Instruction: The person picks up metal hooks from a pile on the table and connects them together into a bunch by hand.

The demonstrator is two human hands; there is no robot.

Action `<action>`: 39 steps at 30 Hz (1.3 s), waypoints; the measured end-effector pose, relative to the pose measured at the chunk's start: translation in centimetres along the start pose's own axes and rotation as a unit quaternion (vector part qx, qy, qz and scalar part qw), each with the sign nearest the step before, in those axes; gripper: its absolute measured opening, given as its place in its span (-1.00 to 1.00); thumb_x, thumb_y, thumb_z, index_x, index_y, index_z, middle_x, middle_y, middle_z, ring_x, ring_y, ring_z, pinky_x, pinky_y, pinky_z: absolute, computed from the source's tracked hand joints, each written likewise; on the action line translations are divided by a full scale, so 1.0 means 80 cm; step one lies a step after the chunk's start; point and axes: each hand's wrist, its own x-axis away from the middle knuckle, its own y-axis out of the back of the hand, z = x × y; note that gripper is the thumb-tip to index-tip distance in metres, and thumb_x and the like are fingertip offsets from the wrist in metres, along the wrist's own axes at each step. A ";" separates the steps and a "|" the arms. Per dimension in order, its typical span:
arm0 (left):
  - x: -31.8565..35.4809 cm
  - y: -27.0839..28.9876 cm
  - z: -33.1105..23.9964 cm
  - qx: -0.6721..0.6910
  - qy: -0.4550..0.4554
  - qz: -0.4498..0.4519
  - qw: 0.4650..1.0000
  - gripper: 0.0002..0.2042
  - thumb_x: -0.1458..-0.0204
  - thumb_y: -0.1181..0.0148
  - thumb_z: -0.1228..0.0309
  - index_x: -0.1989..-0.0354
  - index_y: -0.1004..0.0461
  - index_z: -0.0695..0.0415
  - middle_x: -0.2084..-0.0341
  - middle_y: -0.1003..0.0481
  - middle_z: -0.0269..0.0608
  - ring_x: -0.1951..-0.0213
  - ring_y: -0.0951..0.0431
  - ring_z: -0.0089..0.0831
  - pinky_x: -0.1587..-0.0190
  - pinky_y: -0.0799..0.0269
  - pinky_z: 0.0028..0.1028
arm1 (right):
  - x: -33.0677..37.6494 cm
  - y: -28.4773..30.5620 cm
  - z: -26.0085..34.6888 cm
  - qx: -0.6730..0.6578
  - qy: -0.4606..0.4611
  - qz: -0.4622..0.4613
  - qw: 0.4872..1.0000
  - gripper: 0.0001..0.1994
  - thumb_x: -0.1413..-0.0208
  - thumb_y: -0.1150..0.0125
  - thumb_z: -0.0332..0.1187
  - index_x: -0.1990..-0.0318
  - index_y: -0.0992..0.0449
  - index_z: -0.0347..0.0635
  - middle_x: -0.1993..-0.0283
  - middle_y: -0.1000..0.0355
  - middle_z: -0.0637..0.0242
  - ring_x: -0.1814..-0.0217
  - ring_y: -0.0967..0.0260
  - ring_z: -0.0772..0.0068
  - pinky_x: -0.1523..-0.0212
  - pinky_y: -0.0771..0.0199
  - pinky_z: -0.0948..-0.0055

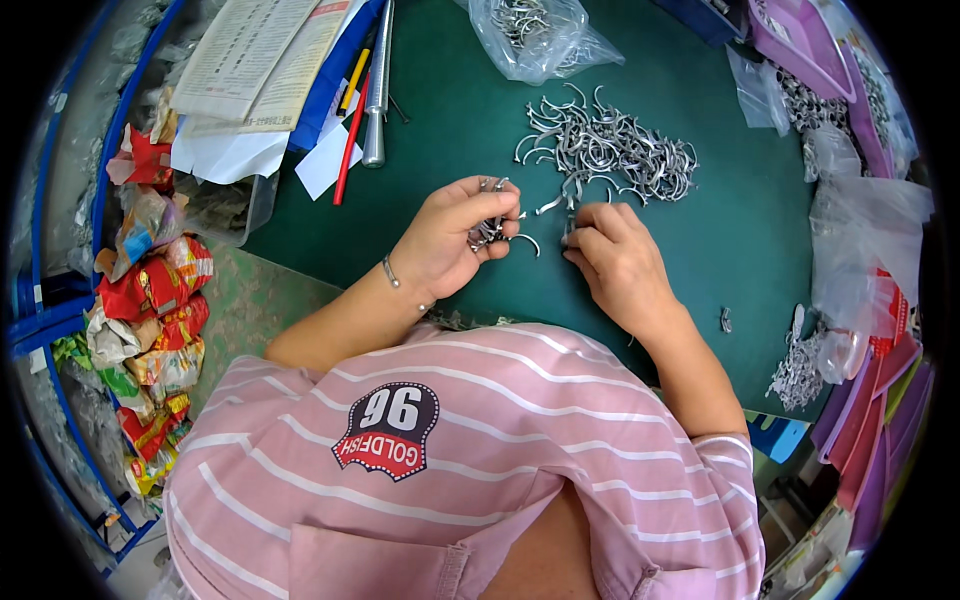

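My left hand is curled round a bunch of small curved metal pieces, with one thin curved piece poking out on the right. Just beside it, my right hand has its thumb and fingers pinched together near the table top. A bit of metal shows at those fingertips, but most of it is hidden. Beyond both hands lies a loose pile of curved silver metal pieces on the green table. A few strays from the pile lie close to my right fingers.
A clear bag of metal pieces is at the back. Far left are papers, a red pencil and a tapered metal rod. A smaller metal heap lies right, near plastic bags and a pink bin.
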 end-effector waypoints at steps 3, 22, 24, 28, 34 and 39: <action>-0.001 -0.002 0.001 0.008 0.001 0.006 1.000 -0.90 -0.08 -0.05 0.41 0.30 -0.40 0.17 0.49 -0.35 -0.37 0.47 -0.33 -0.61 0.55 -0.19 -0.65 | 0.007 0.005 -0.003 -0.031 -0.009 0.024 0.999 -0.87 0.23 -0.21 -0.56 0.45 -0.44 -0.22 0.36 -0.33 0.28 0.32 -0.28 0.22 0.35 -0.34 0.33; 0.001 -0.004 0.007 -0.033 0.013 0.006 0.999 -0.86 -0.05 -0.09 0.42 0.31 -0.41 0.24 0.52 -0.37 -0.33 0.54 -0.32 -0.66 0.62 -0.16 -0.70 | -0.011 -0.010 0.003 -0.422 -0.255 -0.073 0.867 -0.89 0.10 -0.17 -0.62 0.36 -0.44 -0.31 0.39 -0.44 0.20 0.43 -0.43 0.36 0.44 -0.41 0.54; 0.004 -0.009 0.008 -0.055 0.047 0.019 0.997 -0.85 -0.06 -0.10 0.40 0.33 -0.42 0.25 0.54 -0.38 -0.32 0.55 -0.34 -0.65 0.63 -0.18 -0.69 | -0.006 -0.014 0.002 -0.374 -0.177 -0.161 0.896 -0.87 0.12 -0.16 -0.66 0.38 -0.44 -0.28 0.36 -0.45 0.20 0.40 -0.44 0.41 0.40 -0.43 0.56; 0.006 -0.020 0.014 -0.053 0.085 0.057 0.993 -0.83 -0.06 -0.11 0.37 0.37 -0.44 0.26 0.56 -0.40 -0.30 0.56 -0.37 -0.63 0.65 -0.22 -0.68 | -0.007 -0.006 0.011 -0.055 0.116 -0.234 0.964 -0.77 0.31 -0.20 -0.69 0.38 -0.44 -0.31 0.34 -0.43 0.17 0.36 -0.41 0.22 0.41 -0.44 0.43; 0.003 -0.021 0.022 -0.025 0.052 0.075 0.996 -0.86 -0.04 -0.13 0.40 0.38 -0.44 0.23 0.55 -0.40 -0.30 0.56 -0.35 -0.62 0.57 -0.21 -0.65 | -0.001 -0.009 0.022 -0.044 0.170 -0.181 0.968 -0.78 0.33 -0.19 -0.63 0.40 -0.45 -0.30 0.33 -0.41 0.15 0.27 -0.39 0.18 0.32 -0.44 0.37; 0.006 -0.022 0.023 -0.118 -0.065 0.043 0.990 -0.91 0.01 -0.16 0.50 0.36 -0.42 0.23 0.50 -0.41 -0.27 0.55 -0.34 -0.64 0.54 -0.23 -0.63 | -0.005 0.045 0.045 -0.426 0.080 -0.140 0.890 -0.93 0.20 -0.14 -0.60 0.52 -0.40 -0.26 0.46 -0.36 0.25 0.38 -0.32 0.29 0.16 -0.42 0.16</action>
